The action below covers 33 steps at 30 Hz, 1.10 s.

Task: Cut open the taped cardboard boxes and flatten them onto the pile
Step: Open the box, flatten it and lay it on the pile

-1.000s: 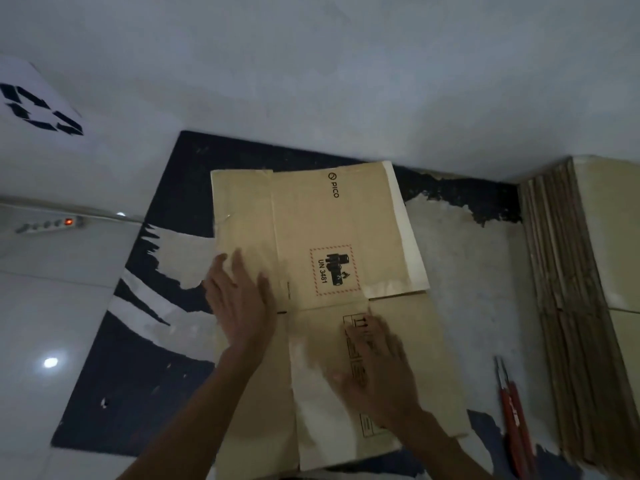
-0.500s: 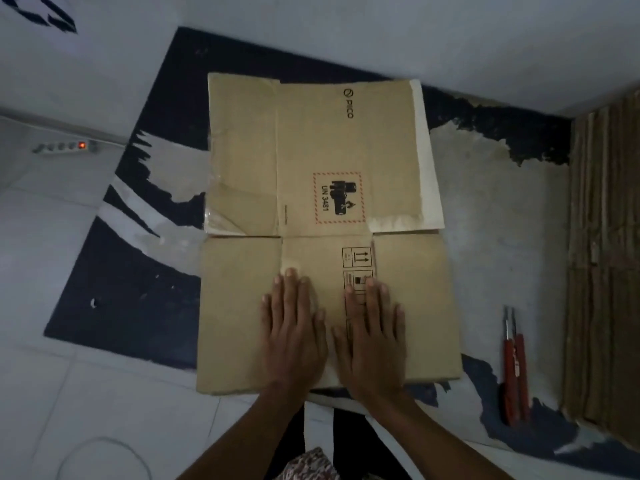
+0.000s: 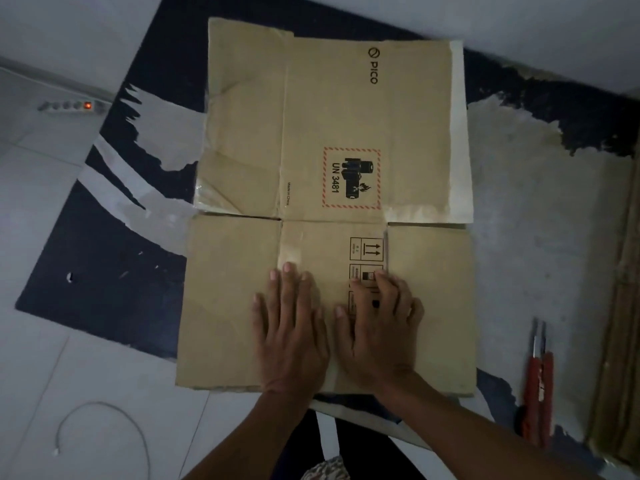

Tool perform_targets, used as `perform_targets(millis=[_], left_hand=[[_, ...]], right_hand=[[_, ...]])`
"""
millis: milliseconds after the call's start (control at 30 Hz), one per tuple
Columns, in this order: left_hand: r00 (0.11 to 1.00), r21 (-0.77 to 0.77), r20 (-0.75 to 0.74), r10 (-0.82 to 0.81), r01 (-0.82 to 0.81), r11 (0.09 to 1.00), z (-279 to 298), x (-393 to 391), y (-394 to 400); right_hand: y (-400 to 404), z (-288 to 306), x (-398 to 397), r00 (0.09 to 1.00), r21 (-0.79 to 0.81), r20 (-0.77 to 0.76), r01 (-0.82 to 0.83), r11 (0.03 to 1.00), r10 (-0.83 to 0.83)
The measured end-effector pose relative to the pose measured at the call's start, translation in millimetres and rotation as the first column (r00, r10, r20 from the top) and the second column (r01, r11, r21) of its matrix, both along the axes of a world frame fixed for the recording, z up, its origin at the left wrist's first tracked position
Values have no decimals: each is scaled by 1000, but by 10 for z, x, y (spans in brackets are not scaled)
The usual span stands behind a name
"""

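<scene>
A flattened brown cardboard box (image 3: 339,133) with PICO and UN 3481 print lies spread on the dark torn floor mat (image 3: 114,289). My left hand (image 3: 291,327) and my right hand (image 3: 379,327) lie side by side, palms down with fingers straight, pressing on the near middle panel of the box. Two red-handled cutters (image 3: 538,386) lie on the floor to the right, apart from both hands.
A pile of flattened cardboard (image 3: 620,306) lines the right edge. A power strip (image 3: 74,106) with a red light lies by the wall at left. A thin white cable (image 3: 100,427) curls on the tiles at bottom left. White walls stand behind.
Both hands slid from the box's middle toward its near panel and came together. The view tilted further down over the box, which now lies flatter.
</scene>
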<state>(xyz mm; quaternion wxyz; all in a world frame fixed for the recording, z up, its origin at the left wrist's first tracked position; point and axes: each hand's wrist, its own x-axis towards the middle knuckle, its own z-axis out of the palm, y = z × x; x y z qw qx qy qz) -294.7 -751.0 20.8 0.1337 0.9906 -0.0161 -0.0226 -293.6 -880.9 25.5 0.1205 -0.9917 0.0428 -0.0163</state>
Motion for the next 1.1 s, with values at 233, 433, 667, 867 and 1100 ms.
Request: perform_targets(millis=[233,433,667,867,1100], left_hand=[[991,24,77,-106,104,994,34,250,208],[999,-17,37,-36,36,999,8,400,335],[997,36,12,-72,71,997,-23,409,355],[995,0,73,-71,71,997,-17,422,337],[993,40,115,-29,25,999,-2,508,311]], right_hand=[[-34,-7,-11,1000,6,-25,-8,1000,8],[-54,-26,4,1000,6,-14,4,1000,-3],[-24,202,549,999,133,-3,35,990,-35],[-107,39,1645,998,61,-61,-7,998,11],[-79,-52,1716,990,-66,-139,-38,997,28]])
